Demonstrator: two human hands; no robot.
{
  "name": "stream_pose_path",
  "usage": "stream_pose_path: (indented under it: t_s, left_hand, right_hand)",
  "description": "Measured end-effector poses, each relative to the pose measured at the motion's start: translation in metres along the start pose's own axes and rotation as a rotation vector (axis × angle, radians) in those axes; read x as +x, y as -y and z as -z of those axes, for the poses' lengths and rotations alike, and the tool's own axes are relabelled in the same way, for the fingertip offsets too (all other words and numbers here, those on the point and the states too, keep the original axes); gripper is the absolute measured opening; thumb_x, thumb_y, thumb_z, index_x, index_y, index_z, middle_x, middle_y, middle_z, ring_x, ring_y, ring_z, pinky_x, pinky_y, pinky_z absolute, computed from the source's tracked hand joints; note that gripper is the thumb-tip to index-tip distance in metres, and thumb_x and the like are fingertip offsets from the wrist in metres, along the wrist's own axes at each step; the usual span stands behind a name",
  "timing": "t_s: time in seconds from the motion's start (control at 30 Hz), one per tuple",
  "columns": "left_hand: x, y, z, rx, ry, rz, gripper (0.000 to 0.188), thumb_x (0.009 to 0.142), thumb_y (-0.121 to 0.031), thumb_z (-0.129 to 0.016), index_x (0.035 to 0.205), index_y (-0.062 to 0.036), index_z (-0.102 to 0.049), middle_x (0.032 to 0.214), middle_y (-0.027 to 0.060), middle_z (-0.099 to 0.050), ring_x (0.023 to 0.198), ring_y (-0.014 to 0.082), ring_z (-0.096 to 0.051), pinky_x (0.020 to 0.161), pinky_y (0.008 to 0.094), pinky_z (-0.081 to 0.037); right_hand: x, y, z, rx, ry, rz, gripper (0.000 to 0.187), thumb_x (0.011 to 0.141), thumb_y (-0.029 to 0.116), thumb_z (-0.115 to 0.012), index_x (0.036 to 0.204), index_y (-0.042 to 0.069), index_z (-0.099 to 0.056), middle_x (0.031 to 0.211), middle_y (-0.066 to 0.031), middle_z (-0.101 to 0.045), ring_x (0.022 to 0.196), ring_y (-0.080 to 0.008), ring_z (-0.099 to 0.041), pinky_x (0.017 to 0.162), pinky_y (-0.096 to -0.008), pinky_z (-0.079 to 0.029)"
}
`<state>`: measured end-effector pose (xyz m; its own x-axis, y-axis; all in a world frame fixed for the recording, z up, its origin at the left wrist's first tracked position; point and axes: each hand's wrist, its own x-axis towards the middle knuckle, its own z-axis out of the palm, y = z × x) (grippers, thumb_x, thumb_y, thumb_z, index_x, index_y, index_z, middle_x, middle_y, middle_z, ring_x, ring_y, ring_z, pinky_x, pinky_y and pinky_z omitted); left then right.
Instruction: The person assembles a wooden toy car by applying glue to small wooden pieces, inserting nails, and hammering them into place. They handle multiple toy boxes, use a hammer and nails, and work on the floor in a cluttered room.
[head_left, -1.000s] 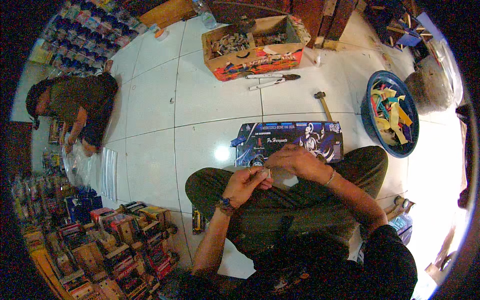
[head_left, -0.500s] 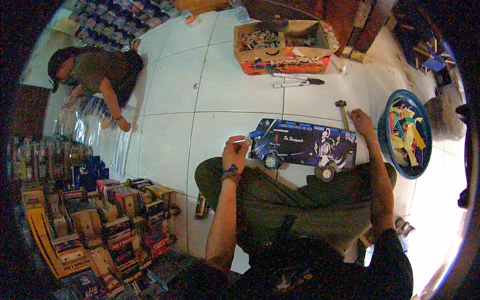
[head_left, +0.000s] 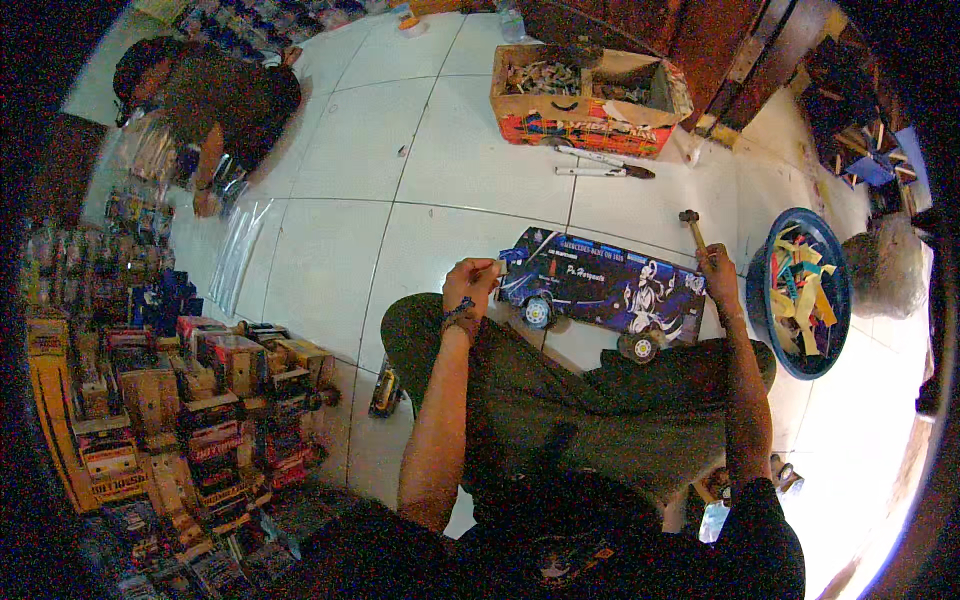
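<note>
A toy bus (head_left: 600, 290) with dark blue printed sides lies across my lap and the floor in front of me, its wheels toward me. At its left end, my left hand (head_left: 472, 285) is closed with thumb and fingertips together, close to a small blue-and-white part (head_left: 510, 258). Whatever it pinches is too small to make out. My right hand (head_left: 718, 275) is wrapped round the wooden handle of a hammer (head_left: 695, 232), just beyond the bus's right end. The hammer's head points away from me.
Beyond the bus stand an open carton (head_left: 585, 120) of small pieces and black-and-white markers (head_left: 605, 168). A blue basin (head_left: 850, 300) of colourful scraps sits right. Several finished wooden toys (head_left: 210, 400) crowd the left. Another person (head_left: 215, 110) crouches at far left, handling clear plastic.
My right hand has closed on the hammer's handle, which lay on the floor. My left hand stays by the bus's left end. The view has shifted slightly, and the other person's arm has moved.
</note>
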<state>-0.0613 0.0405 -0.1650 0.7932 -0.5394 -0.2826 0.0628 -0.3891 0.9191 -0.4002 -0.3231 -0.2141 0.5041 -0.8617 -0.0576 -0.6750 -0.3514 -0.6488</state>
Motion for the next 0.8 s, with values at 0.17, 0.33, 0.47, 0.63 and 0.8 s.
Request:
stream_pose_path:
  t_s: [0.17, 0.33, 0.47, 0.63, 0.8]
  left_hand:
    - [-0.003, -0.001, -0.002, 0.015, -0.003, -0.002, 0.029, 0.085, -0.023, -0.078, 0.104, -0.0021, -0.07, 0.089, 0.0091, -0.072, 0.072, 0.0145, -0.067, 0.066, 0.0271, -0.056]
    - [-0.006, -0.009, -0.002, 0.146, -0.005, -0.046, 0.034, 0.087, -0.032, -0.074, 0.1, -0.0007, -0.072, 0.08, 0.0078, -0.072, 0.07, 0.0138, -0.067, 0.064, 0.0281, -0.054]
    - [-0.003, -0.003, 0.001, 0.206, 0.018, -0.063, 0.039, 0.089, -0.038, -0.071, 0.1, -0.0008, -0.074, 0.078, 0.0078, -0.072, 0.069, 0.014, -0.067, 0.065, 0.0293, -0.054]
    - [0.003, 0.009, -0.004, 0.351, -0.024, -0.041, 0.034, 0.088, -0.036, -0.071, 0.097, -0.003, -0.074, 0.078, 0.0071, -0.073, 0.07, 0.0157, -0.068, 0.067, 0.03, -0.053]
    - [0.0, 0.001, -0.003, 0.226, 0.026, 0.043, 0.03, 0.086, -0.033, -0.071, 0.096, -0.0048, -0.074, 0.087, 0.0108, -0.073, 0.078, 0.0232, -0.069, 0.074, 0.0358, -0.055]
  right_hand:
    - [-0.025, 0.046, 0.024, 0.14, -0.068, -0.018, 0.037, 0.095, 0.034, -0.064, 0.116, 0.005, -0.056, 0.083, -0.0139, -0.068, 0.075, -0.0255, -0.067, 0.068, -0.0399, -0.051]
    - [-0.072, 0.108, 0.049, 0.327, -0.053, -0.002, 0.04, 0.097, 0.025, -0.062, 0.13, 0.004, -0.052, 0.091, -0.0088, -0.065, 0.081, -0.0162, -0.06, 0.075, -0.033, -0.05]
    - [-0.1, 0.147, 0.057, 0.376, 0.03, 0.062, 0.036, 0.098, 0.014, -0.058, 0.131, 0.004, -0.05, 0.096, -0.0048, -0.061, 0.08, -0.0111, -0.054, 0.073, -0.0267, -0.047]
    - [-0.122, 0.17, 0.05, 0.473, 0.176, 0.114, 0.038, 0.098, 0.01, -0.057, 0.135, 0.004, -0.049, 0.104, -0.0041, -0.06, 0.086, -0.0101, -0.055, 0.074, -0.0249, -0.048]
    - [-0.139, 0.185, 0.04, 0.458, 0.275, 0.062, 0.043, 0.1, 0.008, -0.054, 0.141, 0.006, -0.042, 0.112, -0.0044, -0.059, 0.091, -0.0089, -0.055, 0.075, -0.0241, -0.048]
